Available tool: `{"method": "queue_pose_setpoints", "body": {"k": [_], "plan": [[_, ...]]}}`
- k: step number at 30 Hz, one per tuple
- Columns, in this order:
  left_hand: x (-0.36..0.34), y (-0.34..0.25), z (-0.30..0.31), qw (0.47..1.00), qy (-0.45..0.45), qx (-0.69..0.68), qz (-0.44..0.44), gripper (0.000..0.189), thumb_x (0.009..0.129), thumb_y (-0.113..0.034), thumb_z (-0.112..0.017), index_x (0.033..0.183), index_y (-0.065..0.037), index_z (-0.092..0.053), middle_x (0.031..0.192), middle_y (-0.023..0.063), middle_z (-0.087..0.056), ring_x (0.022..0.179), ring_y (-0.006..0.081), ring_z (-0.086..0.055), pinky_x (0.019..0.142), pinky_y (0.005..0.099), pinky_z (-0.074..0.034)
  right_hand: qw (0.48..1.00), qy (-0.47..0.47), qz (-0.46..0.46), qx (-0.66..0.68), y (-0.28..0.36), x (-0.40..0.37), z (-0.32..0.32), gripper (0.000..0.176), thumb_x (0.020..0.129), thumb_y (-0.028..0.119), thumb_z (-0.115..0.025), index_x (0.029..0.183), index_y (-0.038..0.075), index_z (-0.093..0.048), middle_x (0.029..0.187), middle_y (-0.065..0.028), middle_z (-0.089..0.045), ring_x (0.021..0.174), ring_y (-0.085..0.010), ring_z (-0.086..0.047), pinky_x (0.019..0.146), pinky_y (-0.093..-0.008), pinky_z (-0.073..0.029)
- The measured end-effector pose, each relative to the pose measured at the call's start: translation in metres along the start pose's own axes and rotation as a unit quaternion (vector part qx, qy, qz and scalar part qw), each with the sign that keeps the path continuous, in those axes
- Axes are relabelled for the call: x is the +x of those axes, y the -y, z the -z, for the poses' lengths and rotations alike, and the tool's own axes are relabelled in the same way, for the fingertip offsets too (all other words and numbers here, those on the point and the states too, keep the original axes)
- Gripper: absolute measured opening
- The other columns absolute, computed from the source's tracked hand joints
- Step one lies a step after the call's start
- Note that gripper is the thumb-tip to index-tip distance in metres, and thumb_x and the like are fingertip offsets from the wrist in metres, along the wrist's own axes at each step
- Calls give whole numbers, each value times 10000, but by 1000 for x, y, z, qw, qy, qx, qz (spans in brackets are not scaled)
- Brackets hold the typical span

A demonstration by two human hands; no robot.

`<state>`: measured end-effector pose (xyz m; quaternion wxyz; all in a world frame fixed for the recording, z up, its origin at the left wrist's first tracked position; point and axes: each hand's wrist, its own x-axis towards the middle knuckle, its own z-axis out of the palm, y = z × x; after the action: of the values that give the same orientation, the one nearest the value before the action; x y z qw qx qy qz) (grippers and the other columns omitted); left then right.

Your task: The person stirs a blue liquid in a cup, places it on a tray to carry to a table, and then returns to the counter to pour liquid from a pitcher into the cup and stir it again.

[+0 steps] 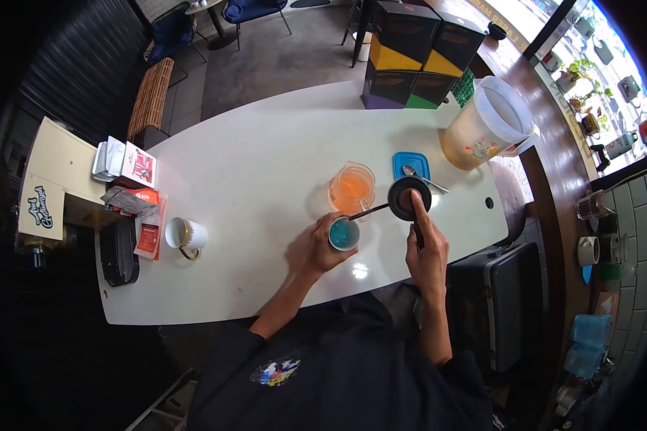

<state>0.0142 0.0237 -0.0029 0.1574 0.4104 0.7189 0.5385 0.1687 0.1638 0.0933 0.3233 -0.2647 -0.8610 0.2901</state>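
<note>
My left hand (pixel 323 246) is wrapped round a small cup (pixel 344 234) with a blue-green inside, its mouth turned toward me. My right hand (pixel 428 248) grips the handle of a black gooseneck kettle (pixel 402 205), one finger pressed on its round lid. The kettle's thin spout reaches left to the cup's rim. Just beyond the cup stands a clear measuring jug (pixel 352 188) of orange liquid. Behind the kettle, a metal spoon (pixel 418 174) lies across a blue square lid (pixel 410 167).
A large plastic pitcher (pixel 486 123) stands at the table's right, near stacked dark boxes (pixel 407 50). On the left are a white mug (pixel 186 235), packets (pixel 148 223) and a cream stand (pixel 53 194). A black case (pixel 514 305) sits beside me on the right.
</note>
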Motion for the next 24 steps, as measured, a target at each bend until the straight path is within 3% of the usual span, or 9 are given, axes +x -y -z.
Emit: {"method": "queue_pose_setpoints", "body": {"k": [4, 6, 7, 9, 13, 24], "plan": [[2, -10, 2, 999, -7, 17, 35, 631, 555, -143, -862, 1115, -54, -586, 1043, 111, -662, 994, 327, -640, 891, 417, -501, 1000, 1, 3, 4, 3, 1, -2, 805, 787, -149, -573, 1484, 229, -440, 736, -165, -570, 623, -301, -561, 664, -436, -470], [2, 0, -2, 1000, -15, 11, 20, 627, 554, -142, -860, 1111, -52, -587, 1028, 112, -666, 978, 328, -646, 883, 416, -507, 998, 43, -36, 4, 5, 0, 0, 755, 790, -181, -539, 1464, 151, -460, 1117, -232, -667, 982, -392, -676, 828, -393, -524], [1, 4, -3, 1000, -23, 3, 5, 622, 552, -141, -858, 1106, -51, -588, 1013, 112, -671, 963, 329, -653, 874, 416, -513, 998, 43, -36, 4, 5, 0, -2, 755, 790, -181, -539, 1464, 151, -460, 1117, -232, -667, 982, -392, -676, 828, -393, -524], [2, 3, -3, 1000, -25, 0, 6, 613, 553, -134, -854, 1099, -50, -589, 1015, 116, -673, 958, 330, -657, 864, 408, -519, 1000, 15, 0, 12, 4, -1, -5, 810, 788, -140, -580, 1480, 258, -444, 688, -146, -525, 593, -287, -534, 633, -436, -457], [3, 10, -5, 998, -50, -23, -37, 556, 584, -132, -845, 1072, -50, -590, 960, 109, -686, 884, 316, -684, 796, 386, -546, 1000, 26, -7, 6, 4, -3, -5, 810, 788, -137, -581, 1477, 269, -447, 690, -138, -526, 590, -284, -533, 624, -434, -457], [-2, 1, 7, 999, -45, 14, 16, 525, 621, -152, -840, 1074, -50, -596, 934, 91, -687, 853, 268, -684, 775, 362, -545, 998, 53, -5, -15, 4, -8, 1, 815, 777, -138, -577, 1469, 275, -457, 691, -125, -532, 584, -280, -550, 609, -427, -475]]}}
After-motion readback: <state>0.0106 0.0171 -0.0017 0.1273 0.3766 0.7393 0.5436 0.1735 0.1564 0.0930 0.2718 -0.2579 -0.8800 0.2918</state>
